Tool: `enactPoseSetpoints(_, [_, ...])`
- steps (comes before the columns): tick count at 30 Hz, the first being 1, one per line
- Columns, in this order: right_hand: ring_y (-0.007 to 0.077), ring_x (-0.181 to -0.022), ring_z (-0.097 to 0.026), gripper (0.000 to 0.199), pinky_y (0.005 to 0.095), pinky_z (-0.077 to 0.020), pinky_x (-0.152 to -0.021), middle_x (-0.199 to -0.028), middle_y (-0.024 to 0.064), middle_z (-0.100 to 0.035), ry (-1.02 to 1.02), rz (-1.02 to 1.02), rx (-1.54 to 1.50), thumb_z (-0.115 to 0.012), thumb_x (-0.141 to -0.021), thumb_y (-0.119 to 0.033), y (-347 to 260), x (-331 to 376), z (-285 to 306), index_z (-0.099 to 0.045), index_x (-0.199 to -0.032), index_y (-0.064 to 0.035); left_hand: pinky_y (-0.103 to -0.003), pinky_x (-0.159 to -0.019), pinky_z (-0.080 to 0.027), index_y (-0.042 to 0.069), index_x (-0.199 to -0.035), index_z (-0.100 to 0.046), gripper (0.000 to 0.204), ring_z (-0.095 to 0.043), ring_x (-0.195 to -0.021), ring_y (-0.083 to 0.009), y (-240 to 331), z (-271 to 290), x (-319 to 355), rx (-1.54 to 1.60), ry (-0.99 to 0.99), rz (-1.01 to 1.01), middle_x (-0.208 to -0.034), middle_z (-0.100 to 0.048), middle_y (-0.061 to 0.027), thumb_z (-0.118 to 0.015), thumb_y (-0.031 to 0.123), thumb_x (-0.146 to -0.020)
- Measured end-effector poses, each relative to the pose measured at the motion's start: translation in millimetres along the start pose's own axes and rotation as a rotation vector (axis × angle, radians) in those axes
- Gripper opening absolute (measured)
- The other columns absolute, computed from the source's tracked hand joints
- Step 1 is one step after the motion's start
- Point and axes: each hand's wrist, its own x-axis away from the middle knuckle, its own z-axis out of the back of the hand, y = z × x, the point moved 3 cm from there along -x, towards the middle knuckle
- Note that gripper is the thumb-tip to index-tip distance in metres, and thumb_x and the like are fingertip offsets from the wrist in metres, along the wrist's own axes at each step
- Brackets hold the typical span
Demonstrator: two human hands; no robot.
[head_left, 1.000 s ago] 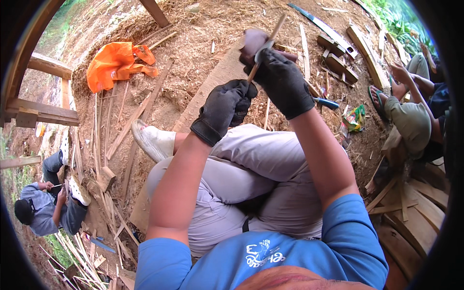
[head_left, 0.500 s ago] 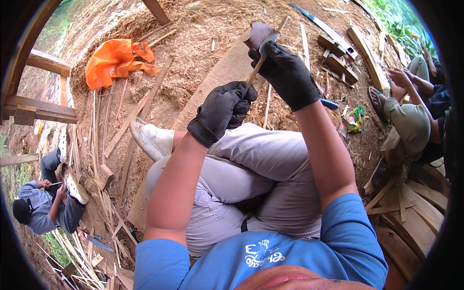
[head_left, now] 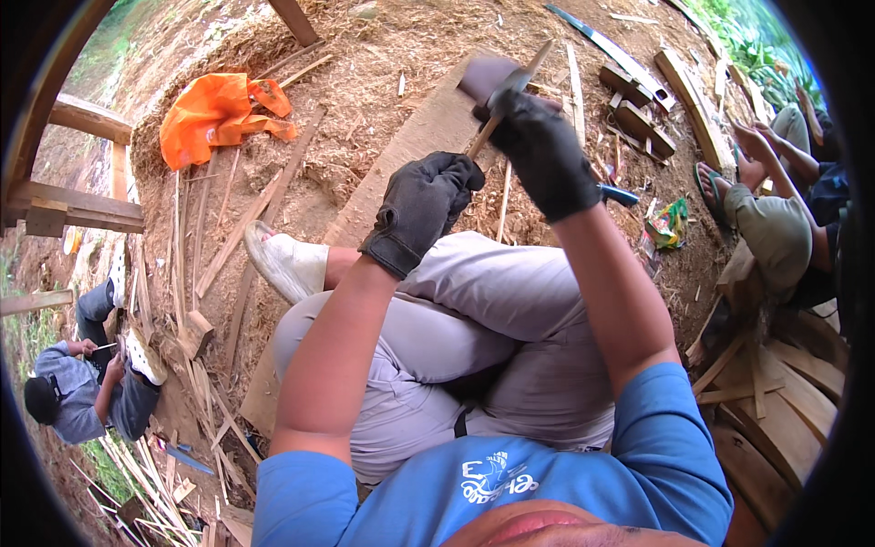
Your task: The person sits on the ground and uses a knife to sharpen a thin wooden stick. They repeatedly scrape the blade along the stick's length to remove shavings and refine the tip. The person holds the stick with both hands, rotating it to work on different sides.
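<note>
Out in front of my crossed legs, my left hand [head_left: 423, 208], in a black glove, is closed around the lower end of a thin wooden stick [head_left: 540, 59]. The stick slants up and to the right. My right hand [head_left: 547, 155], gloved too, pinches a sheet of sandpaper [head_left: 485, 78] folded about the stick's upper part. The sheet has a brownish-purple face, and its loose flap sticks out to the left, smeared by motion. Past the paper, the stick's bare tip shows. My right fingertips are partly hidden behind the glove and paper.
Beneath my hands lies a wide board [head_left: 392, 173] on shaving-covered ground. A handsaw [head_left: 611, 55] and wooden hand planes [head_left: 643, 128] lie at the upper right. An orange bag [head_left: 214, 118] is at the left. Other people sit left and right, near wood strips [head_left: 228, 242].
My right hand and the sandpaper have shifted slightly down along the stick. The stick's tip has tipped a little to the right, and my left hand has moved slightly right.
</note>
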Motion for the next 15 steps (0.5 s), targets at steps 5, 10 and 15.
enactPoseSetpoints(5, [0.0312,-0.101,-0.073,0.026,0.0365,-0.0586,-0.089,-0.111,0.0139,-0.072,-0.014,0.024,-0.129,-0.074,-0.091,-0.008,-12.6,-3.5,2.7,-0.069,-0.116,-0.0047,-0.021,-0.04,-0.024,0.006,-0.102,-0.065,0.028,-0.032,-0.045,-0.0024,6.7,6.0,2.2,0.259,-0.158,0.041,-0.06,-0.04,0.0081,-0.051,0.027,-0.111])
enactPoseSetpoints(10, [0.0284,-0.107,-0.072,0.035,0.0385,-0.0582,-0.097,-0.123,0.0143,-0.071,0.086,-0.239,-0.539,-0.067,-0.1,-0.016,9.7,-21.3,-9.5,-0.066,-0.13,0.0022,-0.021,-0.039,-0.023,0.007,-0.102,-0.065,0.023,-0.031,-0.044,-0.0017,15.1,5.5,2.2,0.3,-0.12,0.035,-0.059,-0.04,0.0087,-0.051,0.023,-0.11])
enactPoseSetpoints(15, [0.0232,-0.097,-0.075,0.017,0.0334,-0.0605,-0.083,-0.112,0.0116,-0.075,0.088,-0.019,-0.097,-0.067,-0.093,-0.008,-4.2,-6.3,-26.3,-0.074,-0.107,-0.0052,-0.022,-0.039,-0.022,0.009,-0.099,-0.065,0.021,-0.032,-0.043,-0.0016,9.9,9.9,1.1,0.09,0.036,0.021,-0.059,-0.042,0.0086,-0.052,0.022,-0.11])
